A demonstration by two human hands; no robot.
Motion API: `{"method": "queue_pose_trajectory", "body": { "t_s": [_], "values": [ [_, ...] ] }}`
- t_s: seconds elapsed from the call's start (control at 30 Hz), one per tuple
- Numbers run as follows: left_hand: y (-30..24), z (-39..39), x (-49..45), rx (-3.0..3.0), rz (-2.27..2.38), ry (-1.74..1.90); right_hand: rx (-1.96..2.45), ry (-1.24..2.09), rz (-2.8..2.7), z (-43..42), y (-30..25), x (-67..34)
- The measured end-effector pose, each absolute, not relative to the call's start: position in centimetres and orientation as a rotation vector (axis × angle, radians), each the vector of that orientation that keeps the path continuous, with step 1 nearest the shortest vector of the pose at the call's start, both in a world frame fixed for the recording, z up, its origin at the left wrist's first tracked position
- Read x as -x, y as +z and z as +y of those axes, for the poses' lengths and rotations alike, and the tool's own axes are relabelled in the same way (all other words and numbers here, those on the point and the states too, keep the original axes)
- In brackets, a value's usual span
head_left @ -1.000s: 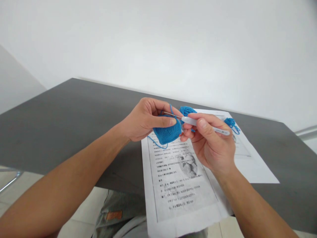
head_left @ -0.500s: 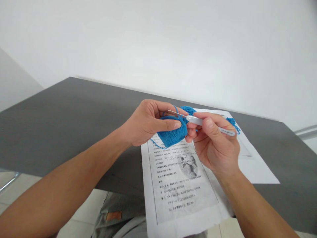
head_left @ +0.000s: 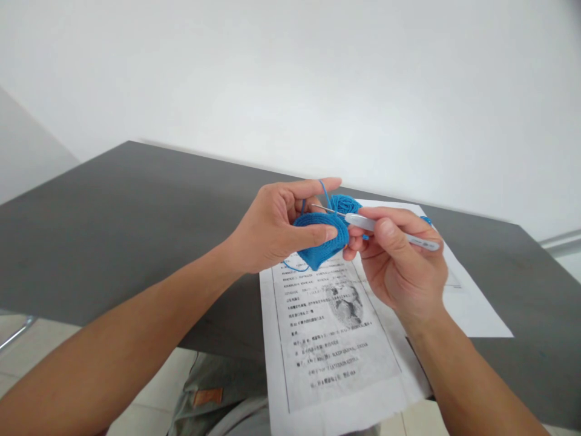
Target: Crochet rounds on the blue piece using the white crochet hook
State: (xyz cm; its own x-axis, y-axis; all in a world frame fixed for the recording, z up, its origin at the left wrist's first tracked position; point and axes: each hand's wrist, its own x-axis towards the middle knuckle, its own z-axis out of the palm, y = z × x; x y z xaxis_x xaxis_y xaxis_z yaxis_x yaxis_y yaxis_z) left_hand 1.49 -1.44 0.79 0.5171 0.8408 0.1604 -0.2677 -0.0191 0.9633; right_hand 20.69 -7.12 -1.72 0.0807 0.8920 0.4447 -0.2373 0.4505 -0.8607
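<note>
My left hand (head_left: 290,224) pinches a blue crocheted piece (head_left: 318,251), its thumb pressed over the near side. A strand of blue yarn (head_left: 325,192) loops over the raised left index finger. In my right hand (head_left: 399,254) is a crochet hook (head_left: 390,231) with a pale grey handle, held like a pen. Its thin metal tip points left, just above the piece's top edge, close to the yarn. Whether the tip is through a stitch I cannot tell. Behind the hands lies a bundle of blue yarn (head_left: 345,204), partly hidden by them.
A printed sheet (head_left: 336,387) with text and a dark picture lies under the hands and hangs over the near edge of the grey table (head_left: 136,242). Another white sheet (head_left: 476,315) lies to the right. A white wall (head_left: 290,91) stands behind the table.
My left index finger has lifted and straightened, drawing the yarn strand up. The crocheted piece has tilted to show its rounded top edge. Both hands have shifted slightly right.
</note>
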Motion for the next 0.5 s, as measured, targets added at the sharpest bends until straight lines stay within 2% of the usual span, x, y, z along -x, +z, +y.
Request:
{"method": "queue_pose_trajectory", "body": {
  "t_s": [0.5],
  "values": [
    [1.0,-1.7,-1.4,-1.394,0.611,0.976,0.741,0.889,-1.285,-7.1,-1.1,-21.6]
  ]
}}
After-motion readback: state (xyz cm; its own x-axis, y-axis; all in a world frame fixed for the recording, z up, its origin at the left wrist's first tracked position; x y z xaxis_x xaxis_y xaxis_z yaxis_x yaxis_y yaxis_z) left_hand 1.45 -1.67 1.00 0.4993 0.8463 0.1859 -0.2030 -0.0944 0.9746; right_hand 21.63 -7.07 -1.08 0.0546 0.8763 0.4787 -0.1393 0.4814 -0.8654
